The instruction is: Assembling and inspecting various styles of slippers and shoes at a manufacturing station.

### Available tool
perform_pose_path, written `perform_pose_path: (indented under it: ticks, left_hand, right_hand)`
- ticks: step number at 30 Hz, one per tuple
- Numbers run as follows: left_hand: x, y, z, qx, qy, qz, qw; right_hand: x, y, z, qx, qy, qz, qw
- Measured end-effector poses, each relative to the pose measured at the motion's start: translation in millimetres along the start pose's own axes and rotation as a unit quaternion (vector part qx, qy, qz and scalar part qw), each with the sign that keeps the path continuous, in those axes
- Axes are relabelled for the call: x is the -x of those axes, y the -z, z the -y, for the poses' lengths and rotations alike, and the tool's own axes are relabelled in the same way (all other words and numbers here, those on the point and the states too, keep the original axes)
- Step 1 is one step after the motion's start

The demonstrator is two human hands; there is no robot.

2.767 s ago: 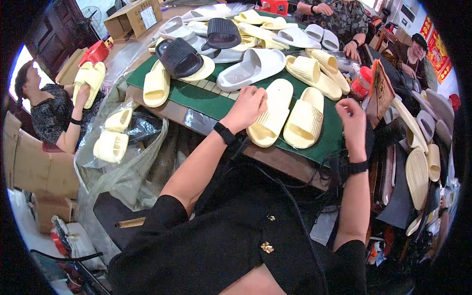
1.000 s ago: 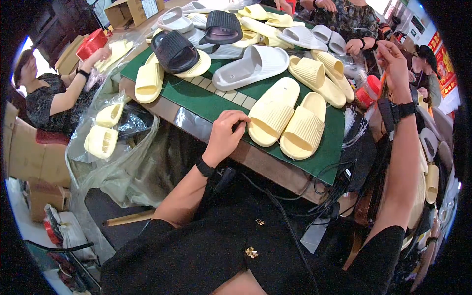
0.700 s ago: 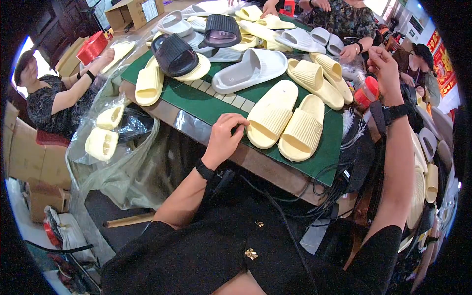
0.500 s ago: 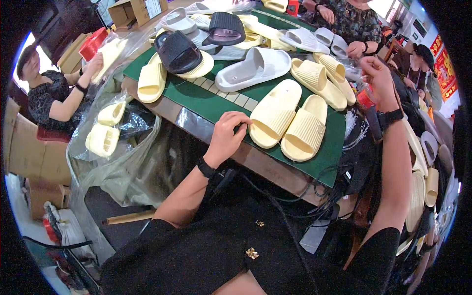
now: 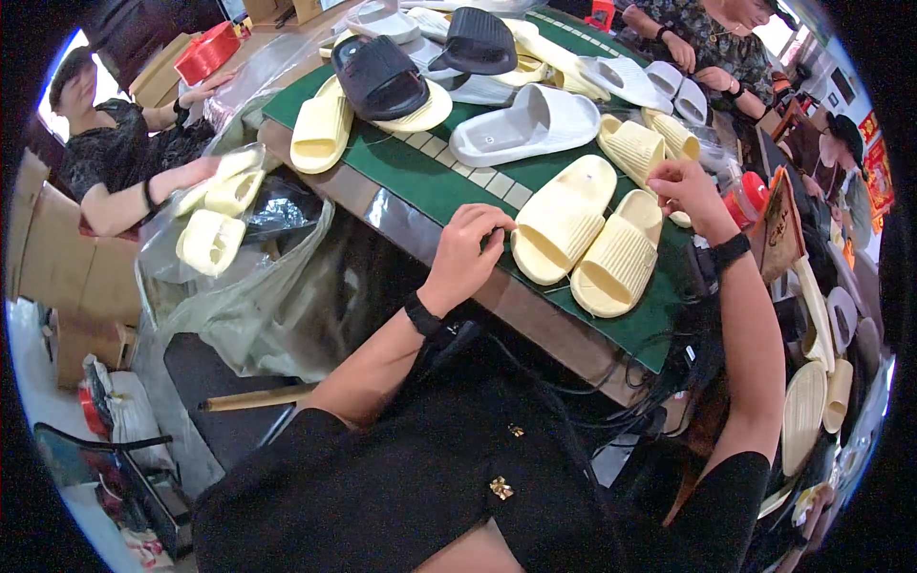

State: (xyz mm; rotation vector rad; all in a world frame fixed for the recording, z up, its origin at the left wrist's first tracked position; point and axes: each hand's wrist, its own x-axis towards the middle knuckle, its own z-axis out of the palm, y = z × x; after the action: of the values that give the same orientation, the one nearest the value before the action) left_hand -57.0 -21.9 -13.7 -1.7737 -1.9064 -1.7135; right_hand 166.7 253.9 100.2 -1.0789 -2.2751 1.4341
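A pair of pale yellow ribbed slides lies side by side on the green tabletop [image 5: 394, 181], toes toward me. Beside the strap of the left slide [image 5: 564, 215], at its outer edge, is my left hand [image 5: 468, 250], its fingers curled and pinched together. My right hand [image 5: 694, 199] is closed in a pinch at the heel end of the right slide [image 5: 621, 256]. Anything in either pinch is too small to make out. Behind the pair lie a grey slide [image 5: 527, 129] and more yellow slides [image 5: 632, 151].
Black slides [image 5: 382, 78] sit on a heap of yellow and grey ones at the far left of the table. A co-worker [image 5: 124, 177] at left reaches to yellow slides [image 5: 212, 241] in clear plastic. Another person [image 5: 712, 57] works across the table. A red-lidded container [image 5: 745, 201] stands at right.
My right hand has come left and down to the right slide's heel. My left hand stays by the left slide. The left co-worker has lowered a yellow slide toward the plastic. The view has shifted slightly.
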Motion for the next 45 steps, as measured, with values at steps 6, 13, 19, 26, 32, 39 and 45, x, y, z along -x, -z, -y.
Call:
perform_pose_path:
  ticks: [6,13,19,26,32,39,45]
  left_hand:
    - [0.7,1.4,-2.3,0.001,0.014,-0.011,1.0]
    - [2.5,-0.3,-4.6,-0.013,0.005,-0.029,0.999]
    - [1.0,2.0,-12.1,-0.028,-0.035,-0.02,0.999]
    - [-8.9,11.8,-19.3,-0.085,-0.121,-0.019,0.989]
    - [-11.1,14.3,-16.2,-0.091,-0.116,-0.021,0.989]
    - [-6.0,13.6,-14.9,-0.101,-0.126,-0.004,0.987]
    - [-14.8,15.1,-27.0,-0.157,-0.244,0.084,0.953]
  right_hand:
    - [-7.2,-26.9,-0.7,0.028,0.005,0.056,0.998]
    - [-14.1,-57.8,14.8,0.079,0.045,0.12,0.989]
    - [-15.6,-71.4,25.8,0.089,0.065,0.176,0.978]
    - [-25.8,-70.0,22.9,0.155,0.067,0.141,0.975]
    - [-33.5,-64.2,12.3,0.202,0.091,0.06,0.973]
    - [-24.9,-78.7,19.6,0.123,0.055,0.193,0.972]
    - [-20.3,-82.1,23.8,0.097,0.047,0.202,0.973]
